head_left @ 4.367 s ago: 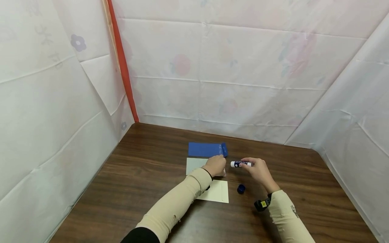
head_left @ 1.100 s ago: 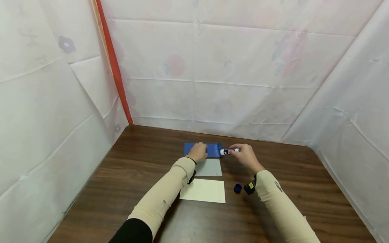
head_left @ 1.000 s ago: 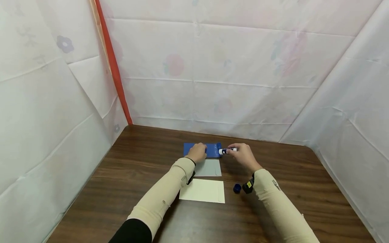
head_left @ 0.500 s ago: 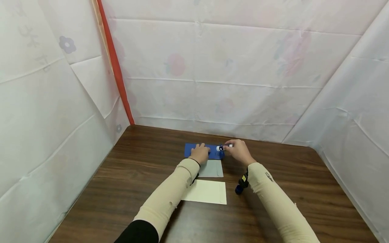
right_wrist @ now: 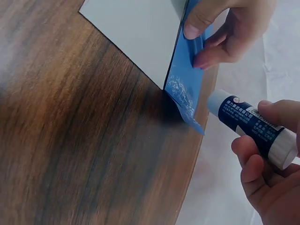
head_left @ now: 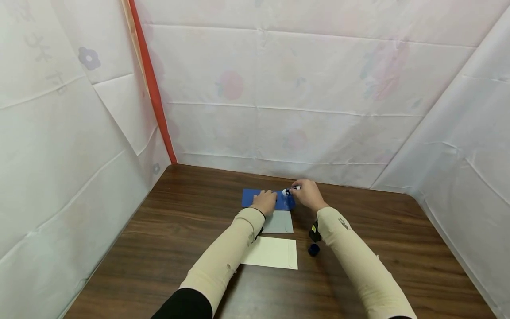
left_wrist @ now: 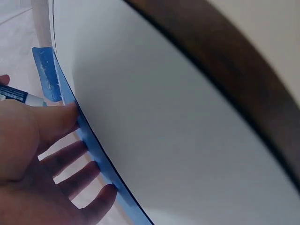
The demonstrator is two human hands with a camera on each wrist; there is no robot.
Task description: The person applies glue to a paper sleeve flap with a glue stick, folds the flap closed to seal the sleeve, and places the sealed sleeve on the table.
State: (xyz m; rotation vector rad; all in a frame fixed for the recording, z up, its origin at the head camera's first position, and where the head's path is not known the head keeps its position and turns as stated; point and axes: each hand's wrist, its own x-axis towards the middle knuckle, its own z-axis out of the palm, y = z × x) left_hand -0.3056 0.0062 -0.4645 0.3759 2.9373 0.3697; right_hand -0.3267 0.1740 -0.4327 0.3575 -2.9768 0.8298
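- Glue stick (right_wrist: 253, 123): located over the far edge of the blue envelope (head_left: 282, 203), near its right end; contact cannot be confirmed.
- Right hand (head_left: 308, 195): thumb and fingers pinch the barrel toward its rear, presumably to leave the white front end free, pointing left.
- Left hand (head_left: 264, 202): fingers spread, fingertips pressing on the blue envelope left of the whitish smears (right_wrist: 180, 91), apparently to stop it sliding.
- Flap (left_wrist: 47, 72): folded open at the right end, judged to expose the smeared surface.
- Grey envelope (head_left: 280, 222) and cream envelope (head_left: 271, 252): laid in a row on the near side, flap ends right, likely for similar access.
- Blue cap (head_left: 314, 250): detached, on the counter (head_left: 191, 212) right of the cream envelope, probably parked within right-side reach.
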